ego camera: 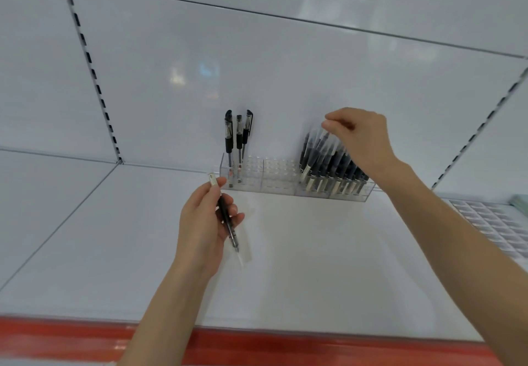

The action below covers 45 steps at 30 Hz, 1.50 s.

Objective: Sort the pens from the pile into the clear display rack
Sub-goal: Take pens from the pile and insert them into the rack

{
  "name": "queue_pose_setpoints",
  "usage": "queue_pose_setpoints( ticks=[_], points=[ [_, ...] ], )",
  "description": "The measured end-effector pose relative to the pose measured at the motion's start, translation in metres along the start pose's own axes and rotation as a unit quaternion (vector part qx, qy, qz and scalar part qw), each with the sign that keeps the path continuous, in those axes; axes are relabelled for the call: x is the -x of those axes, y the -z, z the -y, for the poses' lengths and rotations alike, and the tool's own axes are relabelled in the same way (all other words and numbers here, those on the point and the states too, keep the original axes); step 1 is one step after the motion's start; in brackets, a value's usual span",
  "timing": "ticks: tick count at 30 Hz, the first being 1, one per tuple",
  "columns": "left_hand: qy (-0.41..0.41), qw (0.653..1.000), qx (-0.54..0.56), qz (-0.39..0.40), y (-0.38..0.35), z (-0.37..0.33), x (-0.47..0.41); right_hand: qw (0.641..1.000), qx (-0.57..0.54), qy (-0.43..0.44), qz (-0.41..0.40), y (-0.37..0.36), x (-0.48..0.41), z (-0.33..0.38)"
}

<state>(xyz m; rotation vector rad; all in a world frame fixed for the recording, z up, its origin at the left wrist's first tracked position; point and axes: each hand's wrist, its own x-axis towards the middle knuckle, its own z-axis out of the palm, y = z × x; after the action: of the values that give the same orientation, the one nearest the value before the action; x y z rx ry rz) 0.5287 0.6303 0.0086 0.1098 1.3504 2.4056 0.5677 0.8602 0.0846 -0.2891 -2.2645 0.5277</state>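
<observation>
A clear display rack (pixel 274 178) stands on the white shelf against the back wall. Three black pens (pixel 238 137) stand upright in its left end. Several wrapped dark pens (pixel 328 162) lean together in its right end. My left hand (pixel 204 222) holds a black pen in a clear sleeve (pixel 228 222), in front of the rack's left end, its tip pointing toward me. My right hand (pixel 357 134) pinches the top of one wrapped pen in the right-hand bunch.
The white shelf (pixel 314 265) has a red front strip (pixel 257 345). A second clear gridded rack (pixel 497 222) lies at the far right. Slotted uprights run up the back wall at left and right.
</observation>
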Motion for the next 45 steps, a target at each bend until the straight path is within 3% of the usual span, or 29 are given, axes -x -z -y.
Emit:
queue_pose_setpoints(
  ticks=[7, 13, 17, 20, 21, 25, 26, 30, 34, 36, 37, 39, 41, 43, 45],
  points=[
    [-0.046, 0.998, -0.03, -0.01, 0.003, 0.003, 0.001, 0.988, 0.103, 0.067, 0.095, -0.011, -0.007, -0.002],
    [-0.071, 0.997, -0.012, -0.012, 0.002, 0.001, 0.003, 0.979, 0.151, 0.111, 0.08, -0.018, -0.001, -0.013],
    [-0.076, 0.997, 0.027, -0.008, 0.0, -0.002, 0.005, 0.982, 0.153, 0.09, 0.07, -0.019, 0.012, -0.009],
    [-0.078, 0.995, 0.062, -0.017, 0.001, -0.003, 0.003, 1.0, 0.005, 0.005, 0.021, -0.013, 0.035, 0.013],
    [-0.079, 0.994, 0.071, -0.026, 0.001, -0.002, 0.002, 0.996, -0.063, -0.038, 0.044, -0.011, 0.042, 0.022],
    [-0.088, 0.989, 0.103, -0.059, 0.001, 0.0, 0.0, 0.942, -0.133, -0.098, 0.292, -0.014, 0.072, 0.039],
    [-0.089, 0.989, 0.103, -0.063, 0.001, 0.001, -0.001, 0.928, -0.161, -0.114, 0.318, -0.017, 0.078, 0.04],
    [-0.08, 0.992, 0.065, -0.067, 0.003, 0.003, -0.001, 0.906, -0.32, -0.17, 0.218, -0.025, 0.079, 0.045],
    [-0.085, 0.99, -0.112, -0.024, 0.013, 0.004, -0.001, 0.853, -0.456, -0.223, 0.126, -0.021, 0.057, 0.049],
    [-0.113, 0.952, -0.283, 0.005, 0.021, 0.004, 0.0, 0.846, -0.472, -0.229, 0.102, -0.022, 0.045, 0.049],
    [-0.134, 0.907, -0.4, 0.018, 0.027, 0.006, -0.001, 0.851, -0.468, -0.223, 0.085, -0.023, 0.038, 0.05],
    [-0.162, 0.767, -0.617, 0.068, 0.04, 0.012, -0.002, 0.882, -0.428, -0.193, 0.04, -0.027, 0.025, 0.051],
    [-0.125, 0.653, -0.737, 0.124, 0.049, 0.018, -0.003, 0.922, -0.357, -0.149, 0.001, -0.034, 0.012, 0.051],
    [-0.073, 0.606, -0.778, 0.148, 0.055, 0.023, -0.004, 0.948, -0.3, -0.102, -0.006, -0.044, 0.003, 0.053],
    [-0.079, 0.596, -0.785, 0.15, 0.056, 0.026, -0.004, 0.96, -0.272, -0.067, 0.001, -0.054, -0.001, 0.055]
  ],
)
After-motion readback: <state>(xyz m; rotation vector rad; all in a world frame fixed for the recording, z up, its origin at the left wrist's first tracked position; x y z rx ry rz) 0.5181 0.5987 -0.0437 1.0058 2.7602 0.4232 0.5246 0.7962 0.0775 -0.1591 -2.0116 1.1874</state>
